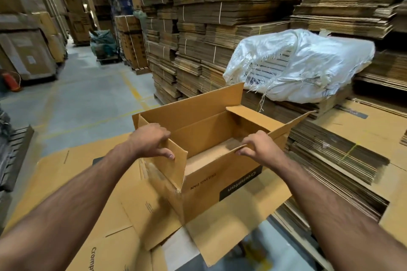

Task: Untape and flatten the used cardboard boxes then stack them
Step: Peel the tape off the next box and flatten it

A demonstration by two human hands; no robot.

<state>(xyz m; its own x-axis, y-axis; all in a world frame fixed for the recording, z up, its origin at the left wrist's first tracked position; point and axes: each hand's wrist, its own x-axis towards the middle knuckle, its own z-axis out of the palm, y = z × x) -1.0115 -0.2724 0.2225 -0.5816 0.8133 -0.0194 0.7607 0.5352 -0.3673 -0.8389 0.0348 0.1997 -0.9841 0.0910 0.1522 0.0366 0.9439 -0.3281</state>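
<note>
An open brown cardboard box (204,130) with a black printed label on its near side is held up in front of me, its top flaps standing open. My left hand (152,139) grips the box's left end flap at its top edge. My right hand (257,146) grips the top edge of the near long wall. Below the box lie flattened boxes of the same kind (94,193), spread on a low stack. The box's bottom flaps hang loose toward me.
Tall bundles of flattened cardboard (209,28) rise behind the box. A white woven sack (308,61) rests on a lower stack at the right. More flat sheets (352,149) lie to the right. A grey concrete aisle (77,99) runs off to the left.
</note>
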